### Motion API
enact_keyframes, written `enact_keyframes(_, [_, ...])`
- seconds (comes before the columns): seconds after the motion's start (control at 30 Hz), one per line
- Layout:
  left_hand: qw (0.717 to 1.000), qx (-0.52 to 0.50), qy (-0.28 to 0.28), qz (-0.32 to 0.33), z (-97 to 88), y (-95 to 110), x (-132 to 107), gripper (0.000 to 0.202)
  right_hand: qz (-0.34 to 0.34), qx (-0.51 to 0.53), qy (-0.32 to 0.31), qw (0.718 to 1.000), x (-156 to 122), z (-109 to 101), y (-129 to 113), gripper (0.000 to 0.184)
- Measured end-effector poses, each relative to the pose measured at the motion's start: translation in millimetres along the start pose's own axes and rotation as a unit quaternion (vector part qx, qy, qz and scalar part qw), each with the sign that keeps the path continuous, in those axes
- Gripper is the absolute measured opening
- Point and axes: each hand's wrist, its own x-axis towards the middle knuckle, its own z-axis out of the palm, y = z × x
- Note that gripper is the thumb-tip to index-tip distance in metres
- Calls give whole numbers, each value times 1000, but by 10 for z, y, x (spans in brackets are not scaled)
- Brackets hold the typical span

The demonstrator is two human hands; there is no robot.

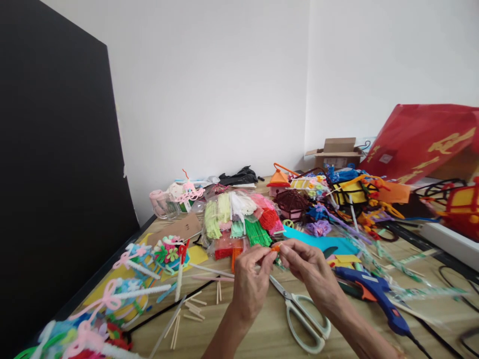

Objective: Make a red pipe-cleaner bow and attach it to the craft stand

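Between the fingertips of both hands is a small orange piece (276,248), which looks like a bit of pipe cleaner; the fingers cover much of it. My left hand (247,281) pinches it from the left, thumb against forefinger. From the other side, my right hand (312,269) grips it in a similar pinch. Scissors (287,295) with pale handles lie on the table below and between the hands, blades slightly apart. Just beyond the hands are bundles of pipe cleaners (257,232) in green, white, pink, red and pale yellow, partly in clear plastic.
A blue hot glue gun (377,291) lies on the right, its cord running forward. Short wooden sticks (193,308) are scattered at left. Finished flower-decorated crafts (170,253) line the left edge. Colourful lanterns (294,203), a cardboard box (339,152) and a red bag (422,139) crowd the back right.
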Motion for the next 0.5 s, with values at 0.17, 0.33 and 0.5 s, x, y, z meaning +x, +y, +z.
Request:
enact_keyframes(0.17, [975, 170, 77, 122, 20, -47, -57, 24, 6, 21, -4, 1000, -1, -2, 30, 29])
enact_keyframes(0.33, [987, -118, -71, -79, -71, -27, 28, 39, -6, 0, -2, 1000, -2, 2, -33, 31])
enact_keyframes(0.5, [896, -339, -190, -217, -158, -105, 106, 46, -10, 21, -34, 999, 7, 44, -129, 28])
